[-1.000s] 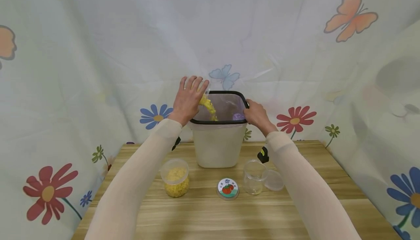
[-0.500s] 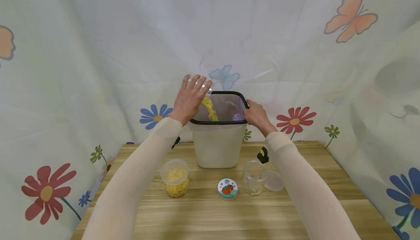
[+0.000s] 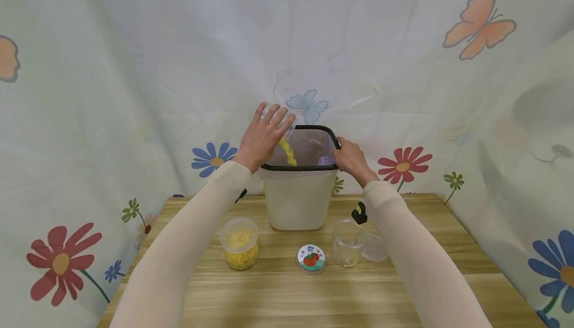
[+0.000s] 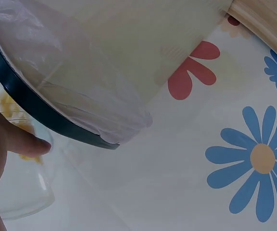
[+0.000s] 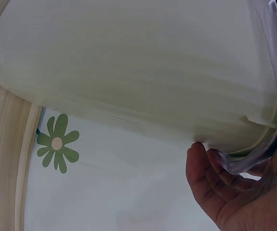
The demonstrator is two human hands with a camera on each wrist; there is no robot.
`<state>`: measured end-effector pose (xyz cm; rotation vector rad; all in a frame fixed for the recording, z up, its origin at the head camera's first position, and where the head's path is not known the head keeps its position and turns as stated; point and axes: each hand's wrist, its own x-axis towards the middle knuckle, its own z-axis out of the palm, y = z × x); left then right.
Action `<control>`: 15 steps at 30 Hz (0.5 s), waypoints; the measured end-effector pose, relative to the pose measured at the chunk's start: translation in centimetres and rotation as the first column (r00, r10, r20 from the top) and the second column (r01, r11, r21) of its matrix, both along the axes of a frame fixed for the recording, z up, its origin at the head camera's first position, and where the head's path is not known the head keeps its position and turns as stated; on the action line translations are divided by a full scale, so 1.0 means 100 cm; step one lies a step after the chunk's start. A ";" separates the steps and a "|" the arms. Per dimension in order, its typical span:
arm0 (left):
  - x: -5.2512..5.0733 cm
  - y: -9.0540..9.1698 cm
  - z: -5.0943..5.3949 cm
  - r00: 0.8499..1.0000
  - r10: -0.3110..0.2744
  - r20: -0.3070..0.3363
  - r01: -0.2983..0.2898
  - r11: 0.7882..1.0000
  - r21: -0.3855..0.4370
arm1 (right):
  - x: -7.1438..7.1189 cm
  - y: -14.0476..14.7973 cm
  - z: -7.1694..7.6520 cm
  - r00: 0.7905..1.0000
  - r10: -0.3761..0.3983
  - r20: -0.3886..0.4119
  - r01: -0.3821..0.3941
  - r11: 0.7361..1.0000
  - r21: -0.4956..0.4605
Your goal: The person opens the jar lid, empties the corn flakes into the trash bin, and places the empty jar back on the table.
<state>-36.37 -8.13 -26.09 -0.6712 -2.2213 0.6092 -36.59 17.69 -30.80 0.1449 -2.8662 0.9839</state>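
My left hand [image 3: 260, 139] grips a clear jar [image 4: 30, 195], tipped over the left side of a pale trash can [image 3: 298, 201]. Yellow bits [image 3: 288, 151] fall from the jar's mouth into the can. In the left wrist view the thumb lies along the jar's wall beside the dark rim [image 4: 47, 115]. On the opposite side, my right hand [image 3: 352, 157] holds the can by its rim, with fingers curled under the edge and the bag liner [image 5: 239, 166] in the right wrist view. A purple crumpled thing [image 3: 326, 160] shows inside the can.
On the wooden table [image 3: 269, 303], an open tub of yellow bits [image 3: 242, 255] stands at left. A round lid with a tomato picture [image 3: 311, 258] lies in the middle. An uncovered clear jar [image 3: 347, 248] and a clear lid [image 3: 374, 247] are at right, near my right forearm.
The left hand has shifted slightly right and tilted the jar further, while yellow bits keep pouring. My right hand and the can have stayed in place.
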 end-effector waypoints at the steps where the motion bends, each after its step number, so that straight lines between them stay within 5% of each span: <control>1: 0.000 0.000 0.000 1.000 0.001 -0.001 -0.001 1.000 -0.012 | 0.000 0.000 0.000 1.000 -0.001 0.000 0.001 1.000 0.000; 15: 0.002 -0.001 -0.001 1.000 0.013 -0.023 -0.016 0.990 -0.141 | -0.003 0.001 -0.002 1.000 -0.006 -0.011 0.006 1.000 0.002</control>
